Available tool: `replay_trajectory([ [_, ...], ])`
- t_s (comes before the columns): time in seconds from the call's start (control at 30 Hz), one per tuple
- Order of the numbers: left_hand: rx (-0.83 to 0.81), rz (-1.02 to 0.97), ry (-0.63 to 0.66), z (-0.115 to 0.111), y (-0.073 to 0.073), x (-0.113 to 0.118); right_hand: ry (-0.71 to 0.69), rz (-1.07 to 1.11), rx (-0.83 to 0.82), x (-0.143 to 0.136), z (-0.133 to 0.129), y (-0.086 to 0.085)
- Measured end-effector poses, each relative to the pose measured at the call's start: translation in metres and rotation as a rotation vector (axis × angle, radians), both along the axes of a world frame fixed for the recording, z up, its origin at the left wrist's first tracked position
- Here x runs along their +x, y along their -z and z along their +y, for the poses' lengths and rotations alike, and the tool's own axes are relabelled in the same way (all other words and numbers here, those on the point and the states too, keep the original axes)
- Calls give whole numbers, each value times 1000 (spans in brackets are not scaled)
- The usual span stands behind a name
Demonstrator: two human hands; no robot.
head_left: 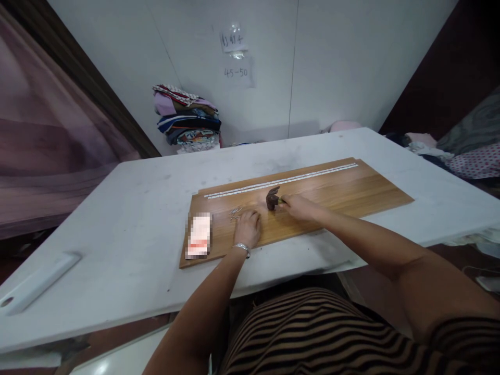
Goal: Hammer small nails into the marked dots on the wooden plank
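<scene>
Centre frame, right hand (300, 206) wrapped round the hammer (271, 201) over the board (351, 188); left hand (248, 228) curled beside loose nails (235, 212), whether pinching one I can't tell, and a stray swing could clip it

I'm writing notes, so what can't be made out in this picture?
Head view:
Thin silver metal nails: too small to count.
Dark brown claw hammer: its handle is mostly hidden by the right hand.
Left hand: its back hides whether it pinches anything.
Pale rectangular item with red band: blurred into blocks.
</scene>
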State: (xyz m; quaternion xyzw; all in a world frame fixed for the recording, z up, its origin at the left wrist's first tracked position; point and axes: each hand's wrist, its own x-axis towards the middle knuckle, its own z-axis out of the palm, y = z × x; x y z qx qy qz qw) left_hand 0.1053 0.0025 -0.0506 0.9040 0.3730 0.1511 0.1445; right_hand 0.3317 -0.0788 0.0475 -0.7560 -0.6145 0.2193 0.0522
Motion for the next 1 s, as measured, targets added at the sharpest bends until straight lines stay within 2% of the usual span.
replay_trajectory([
  [0.2, 6, -11, -6, 1, 3, -1, 0, -2, 9, -1, 0, -4],
  [1.0, 36, -57, 17, 4, 11, -2, -33, -20, -3, -2, -1, 0],
])
